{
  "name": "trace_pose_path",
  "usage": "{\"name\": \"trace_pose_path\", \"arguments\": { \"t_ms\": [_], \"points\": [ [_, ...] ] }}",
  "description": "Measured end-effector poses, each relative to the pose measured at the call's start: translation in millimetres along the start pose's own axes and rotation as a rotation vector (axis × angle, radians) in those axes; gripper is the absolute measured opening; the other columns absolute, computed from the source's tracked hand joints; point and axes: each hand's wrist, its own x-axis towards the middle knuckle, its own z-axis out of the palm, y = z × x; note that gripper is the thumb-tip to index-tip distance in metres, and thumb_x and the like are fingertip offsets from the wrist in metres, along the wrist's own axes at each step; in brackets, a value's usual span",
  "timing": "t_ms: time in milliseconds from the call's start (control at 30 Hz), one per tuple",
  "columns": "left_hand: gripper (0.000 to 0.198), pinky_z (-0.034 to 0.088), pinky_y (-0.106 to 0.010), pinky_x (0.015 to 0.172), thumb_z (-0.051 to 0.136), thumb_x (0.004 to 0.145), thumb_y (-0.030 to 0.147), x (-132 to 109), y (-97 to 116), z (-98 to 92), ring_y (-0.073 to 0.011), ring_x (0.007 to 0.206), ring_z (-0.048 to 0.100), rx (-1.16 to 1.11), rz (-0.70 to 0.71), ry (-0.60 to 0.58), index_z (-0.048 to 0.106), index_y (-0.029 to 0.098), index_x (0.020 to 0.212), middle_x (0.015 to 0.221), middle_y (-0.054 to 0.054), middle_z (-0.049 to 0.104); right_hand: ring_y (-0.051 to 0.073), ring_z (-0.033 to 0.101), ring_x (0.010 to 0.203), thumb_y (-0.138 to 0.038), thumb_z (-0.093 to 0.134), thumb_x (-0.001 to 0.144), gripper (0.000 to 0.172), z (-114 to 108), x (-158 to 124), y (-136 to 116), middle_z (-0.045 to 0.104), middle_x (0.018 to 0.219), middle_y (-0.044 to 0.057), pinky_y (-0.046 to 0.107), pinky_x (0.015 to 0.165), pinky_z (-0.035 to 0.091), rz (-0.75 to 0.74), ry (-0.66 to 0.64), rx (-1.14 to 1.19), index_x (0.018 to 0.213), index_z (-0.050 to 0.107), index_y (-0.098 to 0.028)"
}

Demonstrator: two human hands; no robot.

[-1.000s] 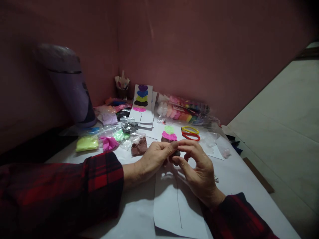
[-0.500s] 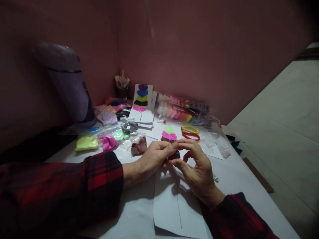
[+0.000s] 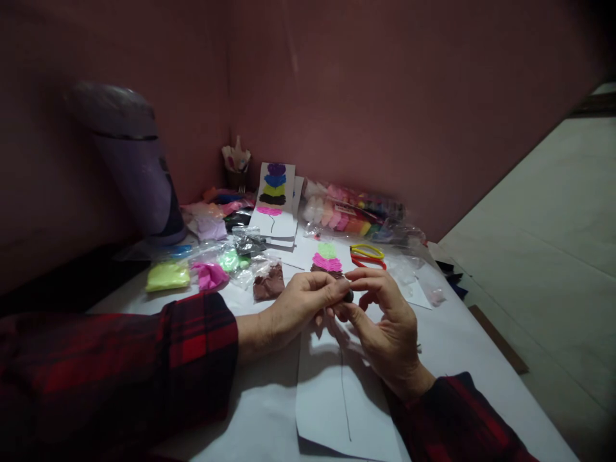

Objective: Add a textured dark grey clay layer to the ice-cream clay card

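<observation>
Between the fingertips of both hands is a small dark lump [image 3: 349,296]. My left hand [image 3: 301,301] pinches it from the left with thumb and fingers. From the right, my right hand [image 3: 387,321] touches it with its thumb, its other fingers curved above. Below the hands lies a white sheet [image 3: 322,398] with a thin drawn line running down it. Green, pink [image 3: 327,262] and brown textured layers show at the sheet's upper part, just beyond the fingers; the hands partly cover the brown one.
Bags of yellow [image 3: 168,276], pink [image 3: 210,276] and brown clay [image 3: 269,283] lie at left. Behind stand a finished coloured card [image 3: 274,192] and a cup of tools [image 3: 237,173]. Scissors with yellow and red handles [image 3: 368,258] and a large clay pack [image 3: 346,208] are beyond the hands.
The dark lump has shifted slightly right and is more covered by my left thumb. My right hand has moved a little right, its fingers slightly changed in pose.
</observation>
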Motion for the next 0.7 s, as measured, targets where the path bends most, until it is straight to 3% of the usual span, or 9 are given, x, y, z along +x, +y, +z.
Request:
{"name": "trace_pose_path", "arguments": {
  "t_ms": [100,233,400,567,700],
  "points": [
    [0.045,0.029,-0.02,0.046,0.064,0.08,0.055,-0.3,0.1,0.7,-0.006,0.046,0.042,-0.047,0.002,0.03,0.057,0.013,0.068,0.054,0.003,0.048,0.021,0.059,0.093,-0.017,0.073,0.079,0.024,-0.5,0.1,-0.7,0.062,0.106,0.007,0.029,0.057,0.048,0.003,-0.034,0.009,0.1,0.061,-0.022],
    [0.05,0.031,-0.021,0.047,0.057,0.082,0.061,-1.0,0.4,0.9,-0.0075,0.047,0.046,-0.001,0.003,0.009,0.057,0.012,0.068,0.058,-0.001,0.054,0.02,0.059,0.091,-0.011,0.065,0.084,0.014,-0.5,0.1,-0.3,0.063,0.101,0.005,0.029,0.058,0.047,-0.019,-0.021,-0.005,0.094,0.062,-0.021],
    [0.049,0.026,-0.021,0.046,0.06,0.082,0.058,-1.3,1.5,0.8,-0.0065,0.046,0.039,0.011,-0.008,0.016,0.051,0.014,0.063,0.051,0.004,0.044,0.02,0.059,0.091,-0.016,0.075,0.078,0.024,0.7,-0.3,1.7,0.063,0.104,0.006,0.028,0.055,0.047,0.001,-0.028,-0.003,0.098,0.061,-0.021],
    [0.054,0.03,-0.022,0.048,0.055,0.082,0.063,-0.9,2.6,1.1,-0.0076,0.048,0.044,0.076,0.001,0.007,0.056,0.013,0.063,0.057,-0.001,0.053,0.019,0.06,0.087,-0.015,0.069,0.083,0.011,-0.1,-0.4,2.5,0.064,0.097,0.005,0.028,0.055,0.046,-0.023,0.008,-0.03,0.09,0.062,-0.02],
    [0.047,0.029,-0.021,0.047,0.059,0.083,0.057,-0.1,1.1,0.5,-0.0072,0.047,0.043,0.036,0.014,-0.013,0.054,0.014,0.065,0.055,0.001,0.049,0.021,0.06,0.089,-0.019,0.071,0.082,0.015,-0.7,-0.2,1.3,0.064,0.101,0.007,0.028,0.053,0.047,0.013,-0.014,-0.039,0.094,0.063,-0.02]
  ]
}}
